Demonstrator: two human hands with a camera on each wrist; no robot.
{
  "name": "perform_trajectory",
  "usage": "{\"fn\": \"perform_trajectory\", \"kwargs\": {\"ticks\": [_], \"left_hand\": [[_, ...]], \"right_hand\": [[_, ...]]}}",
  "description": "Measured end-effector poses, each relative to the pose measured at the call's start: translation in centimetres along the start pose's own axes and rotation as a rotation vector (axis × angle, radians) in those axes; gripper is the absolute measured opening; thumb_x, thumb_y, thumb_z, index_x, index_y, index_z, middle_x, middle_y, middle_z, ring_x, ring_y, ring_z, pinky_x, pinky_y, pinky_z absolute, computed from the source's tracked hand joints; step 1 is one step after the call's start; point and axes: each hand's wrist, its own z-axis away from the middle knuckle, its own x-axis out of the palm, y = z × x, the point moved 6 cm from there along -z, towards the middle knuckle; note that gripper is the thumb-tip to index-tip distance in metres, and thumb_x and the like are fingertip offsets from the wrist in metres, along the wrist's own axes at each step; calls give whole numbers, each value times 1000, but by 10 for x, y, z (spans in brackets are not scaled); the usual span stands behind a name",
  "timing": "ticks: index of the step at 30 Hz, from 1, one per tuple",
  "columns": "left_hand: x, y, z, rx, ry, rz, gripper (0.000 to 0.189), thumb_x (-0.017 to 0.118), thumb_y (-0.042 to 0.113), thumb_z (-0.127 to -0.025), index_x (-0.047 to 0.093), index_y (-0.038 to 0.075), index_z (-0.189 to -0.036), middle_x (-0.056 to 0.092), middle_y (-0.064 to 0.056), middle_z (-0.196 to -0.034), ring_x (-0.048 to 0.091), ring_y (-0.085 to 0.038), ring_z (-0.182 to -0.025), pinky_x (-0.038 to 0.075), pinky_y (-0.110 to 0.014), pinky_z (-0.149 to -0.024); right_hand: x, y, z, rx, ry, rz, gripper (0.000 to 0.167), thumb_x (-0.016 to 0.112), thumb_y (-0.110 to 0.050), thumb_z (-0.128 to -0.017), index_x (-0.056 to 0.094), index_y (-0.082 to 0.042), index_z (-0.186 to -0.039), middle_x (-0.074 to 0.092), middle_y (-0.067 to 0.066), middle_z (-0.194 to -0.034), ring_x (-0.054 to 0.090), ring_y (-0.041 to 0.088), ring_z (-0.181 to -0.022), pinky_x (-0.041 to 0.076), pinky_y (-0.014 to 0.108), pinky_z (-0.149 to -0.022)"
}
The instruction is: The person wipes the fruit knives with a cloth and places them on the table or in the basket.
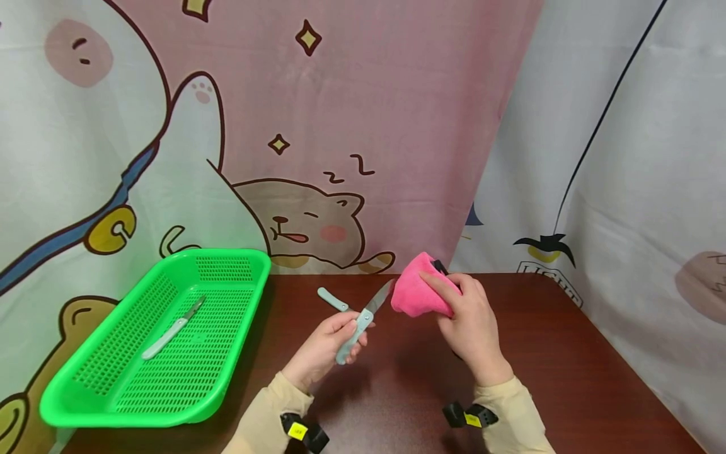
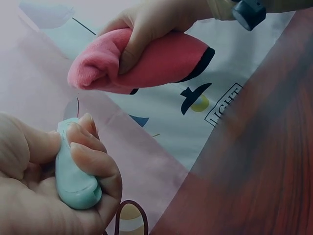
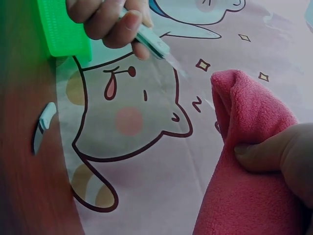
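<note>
Head view used for all clock positions.

Left hand (image 1: 320,350): I have the forearm in its pale sleeve (image 1: 266,410) coming up from 7 o'clock. Fingers are curled round the mint handle of a folding knife (image 1: 358,331), thumb pressed on its side in the left wrist view. Blade is unfolded and aimed between 1 and 2 o'clock; the handle's butt points to 7.

Right hand (image 1: 471,328): forearm comes in from 5 o'clock, hand leaning toward 11. It grips a bunched pink cloth (image 1: 416,290); from the right wrist camera I read the thumb pressing into the fabric. The cloth has a black edge band (image 2: 198,66). It sits at 2 o'clock from the left hand, just beside the blade tip; contact I cannot tell.

Surroundings: a second mint-handled knife (image 1: 333,299) lies on the dark red-brown table (image 1: 567,353), at 12 o'clock from the left hand, partly hidden behind the held one. At 9 o'clock stands a green basket (image 1: 113,419), and in it a third knife (image 1: 166,338), unfolded, its blade toward 1 to 2 o'clock. A cartoon-printed curtain (image 1: 397,94) hangs beyond the table at 12.
</note>
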Motion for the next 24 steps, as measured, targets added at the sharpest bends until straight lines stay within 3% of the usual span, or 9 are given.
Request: {"fn": "perform_trajectory", "kwargs": {"ticks": [4, 14, 24], "left_hand": [[-4, 1, 1, -10, 22, 2, 30, 47, 14, -105, 55, -10, -122, 59, -6, -86, 51, -10, -65, 46, -20, -58], [-10, 4, 2, -15, 68, 69, 23, 46, 13, -106, 56, -3, -119, 59, -6, -86, 51, -11, -66, 47, -21, -59], [-6, 2, 3, -58, 86, 111, 21, 46, 13, -106, 52, -1, -120, 59, -5, -85, 51, -10, -65, 48, -20, -60]], "right_hand": [[-6, 2, -1, 12, 11, -4, 68, 78, 9, -66, 69, -21, -126, 58, 16, -103, 53, 33, -98, 51, 48, -71], [-11, -2, -1, -12, 76, -75, 65, 68, 10, -67, 70, -21, -124, 59, 15, -104, 53, 33, -97, 45, 48, -74], [15, -36, 4, -122, -41, -128, 67, 83, 3, -67, 69, -26, -125, 59, 14, -110, 53, 31, -105, 55, 48, -74]]}}
